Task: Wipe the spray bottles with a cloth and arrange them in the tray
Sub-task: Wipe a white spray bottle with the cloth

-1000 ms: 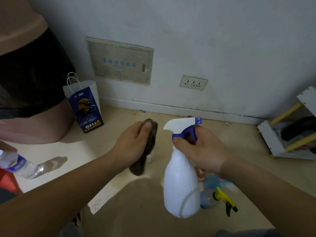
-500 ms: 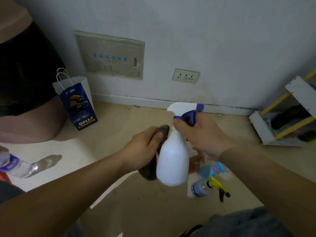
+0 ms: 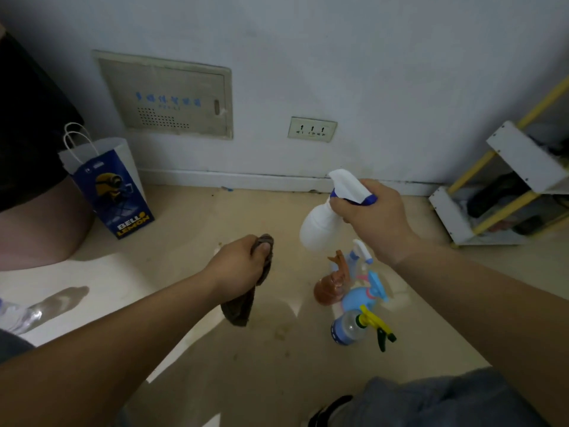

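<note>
My right hand [image 3: 374,215] grips a white spray bottle [image 3: 317,229] by its blue-trimmed trigger head, holding it tilted in the air above the floor. My left hand [image 3: 238,266] is closed on a dark brown cloth [image 3: 243,303] that hangs down, apart from the bottle. Below the white bottle, several other spray bottles lie together on the floor: a brown one [image 3: 331,288], a light blue one [image 3: 361,295], a clear one with a yellow-green trigger [image 3: 354,328], and a clear one with a white head [image 3: 358,252]. No tray is in view.
A blue and white paper bag [image 3: 107,186] stands by the wall at left, next to a large dark-and-pink object [image 3: 37,192]. A white and yellow shelf rack [image 3: 505,192] stands at right. A plastic water bottle [image 3: 15,315] lies at far left. My knee [image 3: 437,399] is at the bottom.
The cloth and the white bottle were touching half a second ago; now my right hand has carried the bottle up and right, and my left hand with the cloth has dropped away to the left.
</note>
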The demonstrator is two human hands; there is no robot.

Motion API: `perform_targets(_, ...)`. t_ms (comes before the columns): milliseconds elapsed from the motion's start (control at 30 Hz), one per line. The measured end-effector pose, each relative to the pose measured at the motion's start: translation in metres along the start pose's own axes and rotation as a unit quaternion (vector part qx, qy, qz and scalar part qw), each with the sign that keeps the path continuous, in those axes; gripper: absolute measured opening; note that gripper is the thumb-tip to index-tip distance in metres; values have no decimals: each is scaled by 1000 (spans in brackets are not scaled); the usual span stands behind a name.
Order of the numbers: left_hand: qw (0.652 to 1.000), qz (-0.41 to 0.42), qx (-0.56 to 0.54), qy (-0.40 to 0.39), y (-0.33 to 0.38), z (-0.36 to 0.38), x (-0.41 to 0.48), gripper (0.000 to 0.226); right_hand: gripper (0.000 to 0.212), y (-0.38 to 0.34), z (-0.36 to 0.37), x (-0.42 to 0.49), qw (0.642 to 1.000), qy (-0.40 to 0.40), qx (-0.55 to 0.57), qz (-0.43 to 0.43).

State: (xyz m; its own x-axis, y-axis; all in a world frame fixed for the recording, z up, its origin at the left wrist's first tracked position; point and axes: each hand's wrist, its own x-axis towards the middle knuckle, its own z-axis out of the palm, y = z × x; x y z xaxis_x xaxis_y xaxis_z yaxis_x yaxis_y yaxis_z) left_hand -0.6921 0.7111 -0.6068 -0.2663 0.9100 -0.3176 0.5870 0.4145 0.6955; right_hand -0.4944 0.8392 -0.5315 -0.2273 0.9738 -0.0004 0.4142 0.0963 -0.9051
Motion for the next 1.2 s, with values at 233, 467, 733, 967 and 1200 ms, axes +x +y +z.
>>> perform_targets(233,999,-10,46,-6,9,-5,23,38,17,52,7,50,996,21,-19,84)
perform_targets(467,998,13,-1,-67,60,64,54,38,15,89,-44,70,991,111,-31,71)
perform_targets(733,995,49,5,-91,78,139,59,26,16,167,-117,61,957,260,10,131)
perform_targets(967,997,33,9,-74,57,162,66,27,17,276,-107,42,941,269,-56,199)
perform_targets(1200,997,3,-16,-71,31,163,63,24,9,323,-71,46,937,259,-4,234)
